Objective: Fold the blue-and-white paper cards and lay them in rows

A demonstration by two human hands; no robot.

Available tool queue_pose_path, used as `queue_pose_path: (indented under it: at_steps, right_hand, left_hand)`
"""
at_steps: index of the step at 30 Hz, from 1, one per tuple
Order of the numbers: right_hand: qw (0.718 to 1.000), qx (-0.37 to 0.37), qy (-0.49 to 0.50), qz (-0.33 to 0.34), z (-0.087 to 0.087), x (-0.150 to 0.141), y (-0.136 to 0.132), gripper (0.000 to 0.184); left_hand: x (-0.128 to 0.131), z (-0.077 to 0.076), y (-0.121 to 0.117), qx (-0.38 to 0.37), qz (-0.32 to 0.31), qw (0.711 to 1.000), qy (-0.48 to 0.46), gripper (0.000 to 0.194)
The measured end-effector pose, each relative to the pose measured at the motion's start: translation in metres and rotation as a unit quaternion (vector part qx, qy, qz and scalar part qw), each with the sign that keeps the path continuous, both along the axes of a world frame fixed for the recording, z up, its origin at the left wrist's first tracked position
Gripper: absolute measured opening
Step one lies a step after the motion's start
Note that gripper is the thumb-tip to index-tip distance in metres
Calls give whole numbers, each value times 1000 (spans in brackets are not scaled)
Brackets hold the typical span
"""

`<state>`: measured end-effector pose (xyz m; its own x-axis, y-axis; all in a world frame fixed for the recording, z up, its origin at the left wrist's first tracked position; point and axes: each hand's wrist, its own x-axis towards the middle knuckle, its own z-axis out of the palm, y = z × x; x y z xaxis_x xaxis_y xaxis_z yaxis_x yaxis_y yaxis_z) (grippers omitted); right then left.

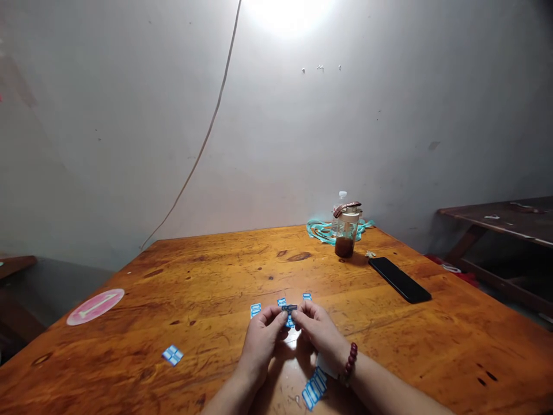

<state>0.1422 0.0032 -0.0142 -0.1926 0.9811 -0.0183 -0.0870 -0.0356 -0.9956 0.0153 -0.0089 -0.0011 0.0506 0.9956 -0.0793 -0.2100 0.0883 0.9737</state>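
Observation:
My left hand [264, 334] and my right hand [317, 328] meet over the near middle of the table. Between both sets of thumbs and fingertips is a small dark rectangular strip [289, 308], its kind too small to make out. Just beyond my hands lie several blue-and-white labels [256, 310], some partly hidden by the fingers. A strip of joined blue-and-white labels [314, 389] rests below my right wrist, which wears a dark red bead bracelet [351, 358]. Off to the left is a small blue-and-white label sheet [173, 355].
A wooden table [216, 271] spans the view. Toward its right stand a strapped drinking jar [345, 233] with brown contents, a turquoise ribbon [319, 231] and a black phone [400, 279]. A pink oval sticker [95, 306] is at the left. Another table [510, 219] stands far right.

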Motion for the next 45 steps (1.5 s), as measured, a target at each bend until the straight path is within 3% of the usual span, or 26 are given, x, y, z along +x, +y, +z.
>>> queue_pose_path:
  at_steps: [6, 13, 20, 27, 34, 45]
  right_hand:
    - [996, 52, -67, -19, 2, 0, -3, 27]
    - [987, 89, -133, 7, 1, -1, -7, 26]
    - [986, 137, -85, -38, 8, 0, -5, 18]
    - [998, 57, 1, -19, 0, 1, 1, 21]
    - [996, 79, -5, -27, 7, 2, -1, 19]
    - [997, 69, 19, -26, 2, 0, -1, 22]
  left_hand:
    - [0, 3, 0, -25, 4, 1000, -9, 22]
    - [-1, -3, 4, -37, 17, 999, -2, 22]
    - [-2, -2, 5, -41, 12, 999, -11, 22]
    - [-1, 1, 0, -49, -6, 998, -41, 22]
    - [-1, 0, 1, -61, -24, 996, -65, 21]
    - [-1, -2, 0, -58, -50, 994, -76, 24]
